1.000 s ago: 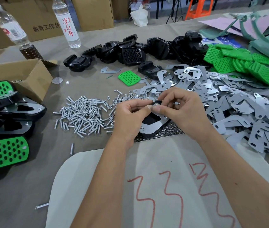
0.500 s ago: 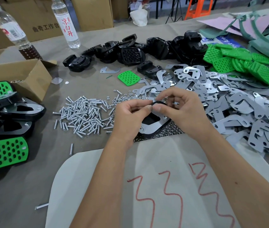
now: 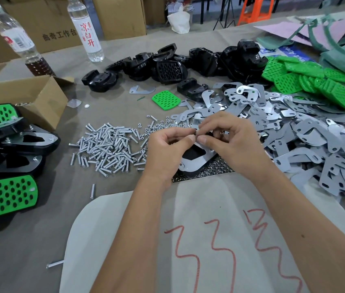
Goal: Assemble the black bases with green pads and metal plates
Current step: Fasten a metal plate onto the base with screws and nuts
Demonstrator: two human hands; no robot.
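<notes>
My left hand [image 3: 168, 150] and right hand [image 3: 228, 137] have barely moved, fingertips still pinched together over the black base [image 3: 192, 154] with its metal plate [image 3: 197, 163]; what they pinch is hidden, so the fastening likely continues.

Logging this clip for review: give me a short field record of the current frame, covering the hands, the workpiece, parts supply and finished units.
left hand: pinches the workpiece's upper edge
right hand: pinches there too, fingertips meeting the left's
workpiece: black base with metal plate on top
screws: loose pile, left of hands
metal plates: large heap, right
black bases: row at back
green pads: pile, back right
finished units: stacked at far left
</notes>
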